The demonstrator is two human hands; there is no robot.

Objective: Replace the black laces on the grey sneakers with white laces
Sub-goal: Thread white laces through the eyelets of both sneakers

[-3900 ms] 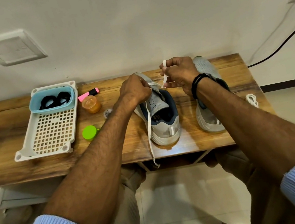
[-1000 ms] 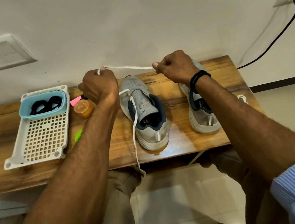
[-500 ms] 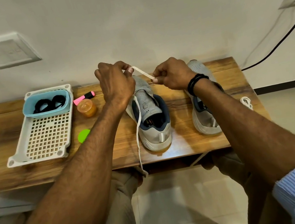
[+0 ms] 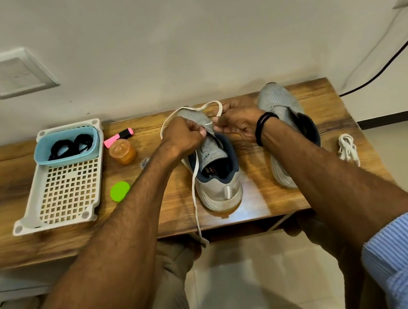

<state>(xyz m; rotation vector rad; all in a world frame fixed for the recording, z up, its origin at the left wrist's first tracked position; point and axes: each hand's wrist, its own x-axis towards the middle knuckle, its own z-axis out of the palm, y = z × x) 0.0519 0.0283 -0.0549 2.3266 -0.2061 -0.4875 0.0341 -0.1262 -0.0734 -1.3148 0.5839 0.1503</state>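
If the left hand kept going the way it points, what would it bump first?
Probably the right hand, nearly touching the left hand above the sneaker being laced; each pinches the white lace. Depth is hard to judge.

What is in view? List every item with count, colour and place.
sneakers: 2, grey, mid-table and right of it
loose lace: 1, white, held over middle sneaker, tail over table edge
bundled lace: 1, white, table's right end
black laces: unclear, black, in tub
tub: 1, blue, in tray's far end
tray: 1, white, table's left
highlighter: 1, pink, right of tub
jar: 1, orange, beside highlighter
lid: 1, green, near tray
table: 1, brown, against wall
left hand: 1, pinching loose lace
right hand: 1, pinching loose lace
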